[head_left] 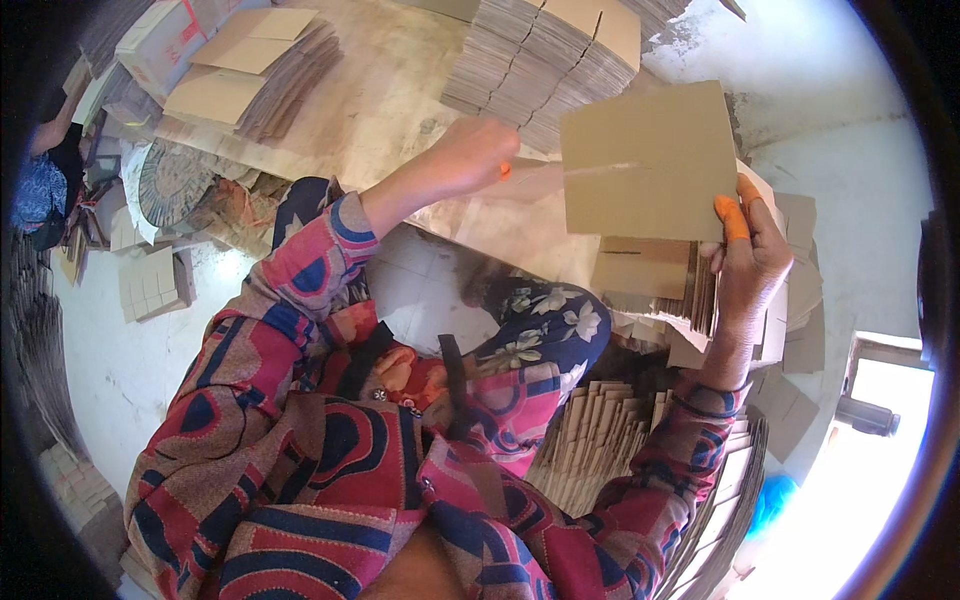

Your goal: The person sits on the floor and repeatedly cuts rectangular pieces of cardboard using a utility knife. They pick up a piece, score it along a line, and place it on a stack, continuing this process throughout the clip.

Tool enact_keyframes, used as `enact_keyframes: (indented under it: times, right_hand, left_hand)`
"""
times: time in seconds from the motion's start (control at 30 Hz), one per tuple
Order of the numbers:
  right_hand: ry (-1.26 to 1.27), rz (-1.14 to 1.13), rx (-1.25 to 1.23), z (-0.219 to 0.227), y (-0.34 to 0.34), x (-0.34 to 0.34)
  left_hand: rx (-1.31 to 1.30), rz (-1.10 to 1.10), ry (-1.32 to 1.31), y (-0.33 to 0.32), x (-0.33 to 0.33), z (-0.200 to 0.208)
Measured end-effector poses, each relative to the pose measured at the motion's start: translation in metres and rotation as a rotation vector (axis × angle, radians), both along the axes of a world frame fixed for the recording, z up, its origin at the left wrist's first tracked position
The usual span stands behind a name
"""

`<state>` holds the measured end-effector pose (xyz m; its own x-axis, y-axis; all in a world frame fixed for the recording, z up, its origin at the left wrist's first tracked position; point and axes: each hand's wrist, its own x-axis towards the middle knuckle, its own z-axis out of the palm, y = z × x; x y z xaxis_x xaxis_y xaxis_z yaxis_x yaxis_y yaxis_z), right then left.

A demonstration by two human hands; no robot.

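Note:
My right hand (752, 245), with orange covers on its fingertips, grips a flat brown cardboard sheet (645, 160) by its lower right corner. The sheet is raised and tilted above a stack of cut cardboard pieces (640, 268). To the left of the sheet, my left hand (470, 158) is closed in a fist above the table, with an orange cover showing on one finger. A pale, blurred strip (535, 180) runs between that fist and the sheet. Whatever the left fingers hold, if anything, is hidden.
A tall cardboard stack (545, 75) stands at the back of the wooden table (385, 75). More flat sheets (250, 70) lie at the far left beside a white box (160, 45). Below my right arm stand folded cardboard pieces (600, 430). Another person's arm (55, 125) shows at the left edge.

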<state>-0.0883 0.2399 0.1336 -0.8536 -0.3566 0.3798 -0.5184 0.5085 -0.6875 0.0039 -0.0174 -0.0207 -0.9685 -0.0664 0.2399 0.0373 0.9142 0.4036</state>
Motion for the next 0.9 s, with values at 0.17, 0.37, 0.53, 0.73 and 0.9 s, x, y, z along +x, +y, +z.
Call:
enact_keyframes:
  times: [0.17,0.37,0.53,0.73,0.9]
  right_hand:
    - [-0.012,0.038,-0.019,0.006,-0.01,0.003]
    - [0.004,0.06,-0.001,0.005,-0.02,0.006]
    - [-0.005,0.075,-0.019,0.01,-0.024,0.003]
    - [0.047,0.142,0.047,0.001,-0.026,-0.001]
    - [-0.066,0.149,0.082,-0.007,-0.034,0.0]
  left_hand:
    - [-0.003,-0.023,-0.025,-0.001,0.0,0.001]
    - [0.097,-0.053,0.144,-0.003,0.002,-0.01]
    - [0.055,-0.033,-0.044,-0.003,-0.003,0.002]
    - [0.043,-0.033,-0.064,0.002,-0.007,0.009]
    - [0.058,-0.053,-0.024,0.0,-0.005,0.002]
